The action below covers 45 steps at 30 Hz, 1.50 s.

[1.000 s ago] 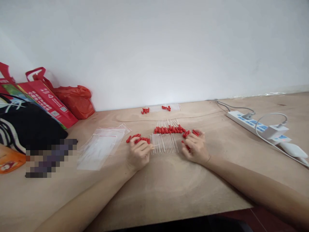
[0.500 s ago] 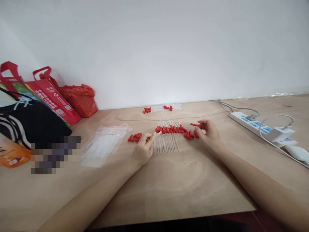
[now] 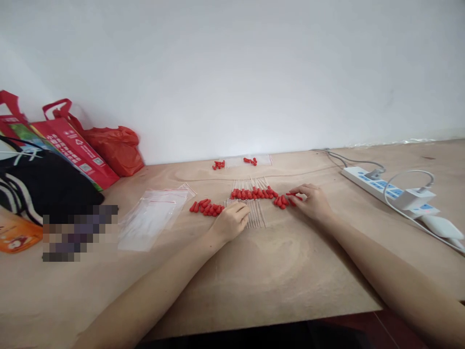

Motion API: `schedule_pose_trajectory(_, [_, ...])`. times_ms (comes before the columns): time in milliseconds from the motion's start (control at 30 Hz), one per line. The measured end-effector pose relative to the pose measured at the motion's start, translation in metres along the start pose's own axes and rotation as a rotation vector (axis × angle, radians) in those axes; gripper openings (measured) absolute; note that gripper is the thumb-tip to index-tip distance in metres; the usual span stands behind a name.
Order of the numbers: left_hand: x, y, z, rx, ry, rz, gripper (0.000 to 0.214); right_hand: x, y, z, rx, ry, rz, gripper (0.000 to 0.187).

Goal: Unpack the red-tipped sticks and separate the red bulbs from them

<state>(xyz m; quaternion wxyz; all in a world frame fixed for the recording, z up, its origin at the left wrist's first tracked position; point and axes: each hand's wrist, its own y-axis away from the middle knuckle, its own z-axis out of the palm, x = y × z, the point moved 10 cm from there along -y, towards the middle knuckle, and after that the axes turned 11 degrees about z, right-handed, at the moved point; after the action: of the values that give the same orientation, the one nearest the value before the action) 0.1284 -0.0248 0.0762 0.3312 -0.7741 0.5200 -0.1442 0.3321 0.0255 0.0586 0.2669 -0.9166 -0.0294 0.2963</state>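
A row of clear thin tubes lies on the wooden table, and several tubes tipped with red rubber bulbs lie in a line just beyond it. My left hand rests over the left part of the near tubes, fingers curled together and pointing down. Whatever is between its fingertips is hidden. Beside that hand is a loose pile of red rubber bulbs. On the other side, my right hand pinches a red rubber bulb, close to a smaller pile of bulbs.
Clear zip bags lie to the left. Farther left are a black drawstring bag, a red shopping bag and a red plastic bag. More bulbs lie near the wall on a clear bag. A power strip with cords occupies the right.
My left hand has turned palm-down and moved slightly right over the near tubes; the clear tube at its fingertips no longer shows. My right hand has lowered slightly beside the right pile.
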Motion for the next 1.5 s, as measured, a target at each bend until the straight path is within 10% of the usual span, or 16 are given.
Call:
schedule_pose_trajectory(633, [-0.005,0.005,0.015,-0.069,0.173,-0.070,0.052,-0.056,0.019,0.024,-0.048,0.226,-0.138,0.021])
schedule_pose_trajectory(1167, [-0.017,0.040,-0.036,0.015,-0.047,-0.130,0.025,-0.077,-0.012,0.065,0.023,0.381,-0.067,0.033])
schedule_pose_trajectory(1500, [-0.019,0.036,-0.037,-0.013,-0.150,-0.173,0.028,-0.099,0.020,0.013,0.238,0.124,-0.221,0.022])
